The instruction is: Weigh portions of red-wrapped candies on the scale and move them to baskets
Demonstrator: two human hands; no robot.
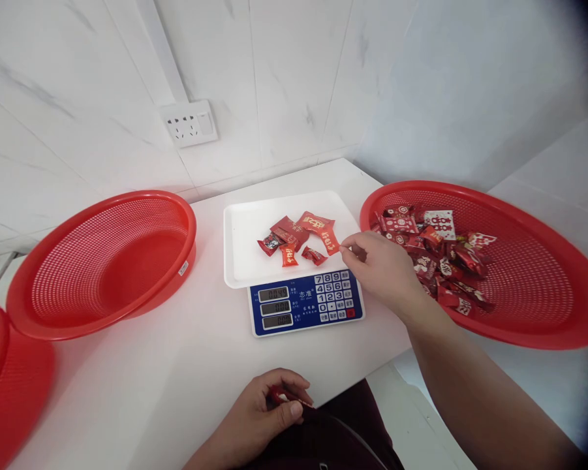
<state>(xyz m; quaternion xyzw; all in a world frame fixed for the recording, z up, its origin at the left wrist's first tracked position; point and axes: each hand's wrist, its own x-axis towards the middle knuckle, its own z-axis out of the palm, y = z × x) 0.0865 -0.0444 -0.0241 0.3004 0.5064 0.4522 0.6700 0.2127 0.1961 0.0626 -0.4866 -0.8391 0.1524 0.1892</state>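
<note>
On the white weighing tray (245,261) of a digital scale (306,303) lie several red wrapped candies (290,232), some with gold lettering. Thumb and fingertips of my right hand (374,264) pinch the lower end of one red candy packet (329,241) at the tray's right side. Close to my lap, at the table's front edge, my left hand (269,405) is curled around a red wrapped candy (278,395), mostly hidden by the fingers. The scale's top display seems to read 0.049.
To the right, a red plastic basket (533,261) holds a pile of red wrapped candies (440,254). Another red basket (147,212) stands at left, with part of a third (19,385) nearer me. A wall socket (188,123) sits above the white table (190,365).
</note>
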